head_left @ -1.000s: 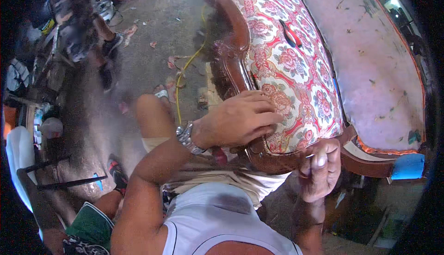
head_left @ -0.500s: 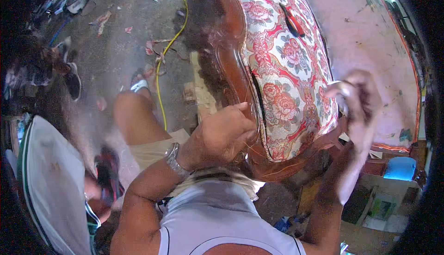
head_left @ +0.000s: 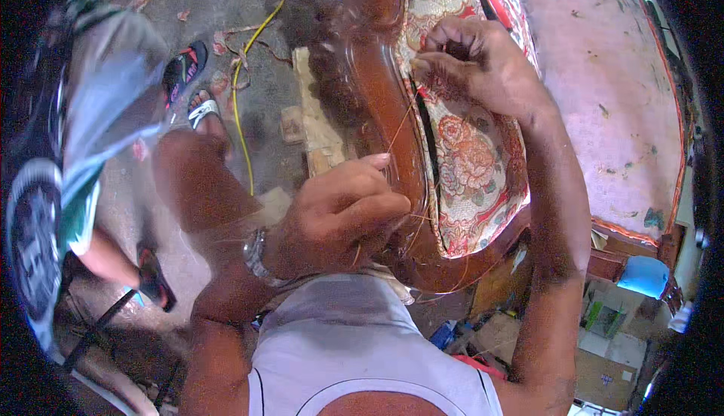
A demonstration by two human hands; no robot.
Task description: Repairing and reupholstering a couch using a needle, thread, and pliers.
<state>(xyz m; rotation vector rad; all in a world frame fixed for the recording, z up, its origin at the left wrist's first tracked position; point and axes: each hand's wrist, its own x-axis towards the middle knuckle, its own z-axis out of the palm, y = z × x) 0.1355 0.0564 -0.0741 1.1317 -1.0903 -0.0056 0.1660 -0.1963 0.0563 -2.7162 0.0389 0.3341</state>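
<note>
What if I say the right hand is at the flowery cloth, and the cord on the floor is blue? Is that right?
Not quite: the head view shows that the cord on the floor is yellow, not blue. The right hand is at the flowery cloth.

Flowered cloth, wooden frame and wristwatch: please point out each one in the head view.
Flowered cloth [head_left: 469,156]: head view, on a rose.
Wooden frame [head_left: 373,84]: head view, on its curved side.
Wristwatch [head_left: 255,254]: head view, on its band.

Head-worn fisheye; looks steeply down; close range
</note>
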